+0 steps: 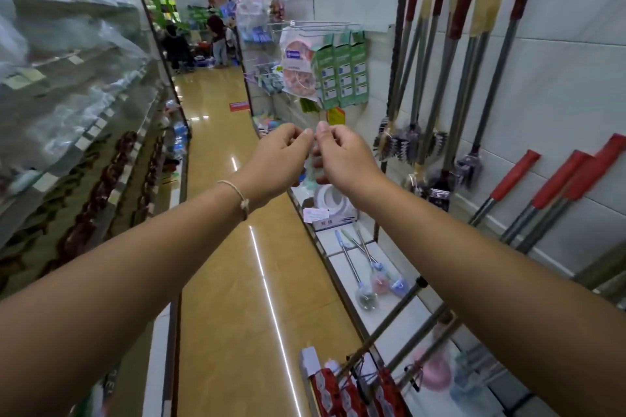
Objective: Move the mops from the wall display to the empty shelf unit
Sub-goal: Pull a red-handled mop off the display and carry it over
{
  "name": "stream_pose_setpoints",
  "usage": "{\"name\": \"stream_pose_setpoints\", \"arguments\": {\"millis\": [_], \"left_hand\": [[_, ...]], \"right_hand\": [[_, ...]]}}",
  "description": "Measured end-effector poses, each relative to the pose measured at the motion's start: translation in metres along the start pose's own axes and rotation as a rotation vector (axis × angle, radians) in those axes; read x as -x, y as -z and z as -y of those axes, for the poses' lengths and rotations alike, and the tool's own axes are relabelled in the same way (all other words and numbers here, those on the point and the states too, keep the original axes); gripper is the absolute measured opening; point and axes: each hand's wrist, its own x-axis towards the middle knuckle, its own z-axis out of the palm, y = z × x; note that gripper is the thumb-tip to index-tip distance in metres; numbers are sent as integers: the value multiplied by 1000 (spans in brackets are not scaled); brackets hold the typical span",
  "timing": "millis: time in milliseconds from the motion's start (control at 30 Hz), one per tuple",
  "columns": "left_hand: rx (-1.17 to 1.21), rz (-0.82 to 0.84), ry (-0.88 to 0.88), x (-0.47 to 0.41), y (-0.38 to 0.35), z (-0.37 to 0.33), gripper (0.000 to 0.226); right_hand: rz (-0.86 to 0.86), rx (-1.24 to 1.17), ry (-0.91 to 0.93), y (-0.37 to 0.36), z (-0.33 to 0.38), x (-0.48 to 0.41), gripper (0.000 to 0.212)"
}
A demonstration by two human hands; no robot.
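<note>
Hanging mops (437, 85) beside left hand (276, 159), right hand (342, 156), perhaps touching fingertips

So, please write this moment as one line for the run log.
left hand: pinched, no mop | right hand: pinched, no mop | mops: hanging on wall | stage: none moved

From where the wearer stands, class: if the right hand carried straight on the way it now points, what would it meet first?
Probably the green boxed packs hanging on the wall hooks just beyond the right hand, rather than the mops further right. Depth is hard to judge here.
</note>
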Motion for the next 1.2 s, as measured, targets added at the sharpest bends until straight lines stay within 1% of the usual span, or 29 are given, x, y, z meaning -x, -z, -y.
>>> {"name": "stream_pose_setpoints", "arguments": {"millis": [233, 300, 467, 567, 667, 733, 833, 933, 1000, 1133, 1200], "left_hand": [[66, 111, -58, -48, -37, 3, 32], [91, 155, -87, -64, -50, 0, 30], [149, 287, -166, -108, -81, -11, 37], [178, 389, -220, -134, -96, -14, 37], [210, 492, -266, -157, -110, -15, 37], [228, 550, -291, -169, -119, -17, 36], [243, 632, -329, -181, -134, -18, 32], [245, 713, -364, -189, -147, -16, 44], [256, 776, -376, -191, -158, -15, 49], [281, 864, -374, -192, -184, -11, 36], [280, 902, -368, -193, -201, -6, 32]], "right_hand": [[-116, 104, -70, 30, -23, -26, 39], [-179, 124, -86, 41, -27, -35, 38], [-339, 175, -109, 71, -32, -59, 41], [-443, 188, -133, 86, -38, -70, 37], [-541, 238, -160, 94, -45, -80, 40], [-627, 276, -192, 98, -49, -85, 43], [-723, 280, -216, 105, -56, -89, 42], [-811, 267, -257, 110, -65, -88, 46], [-862, 283, -285, 113, -72, -84, 41], [-930, 314, -335, 119, -84, -74, 39], [-954, 320, -363, 125, -94, -69, 38]]}}
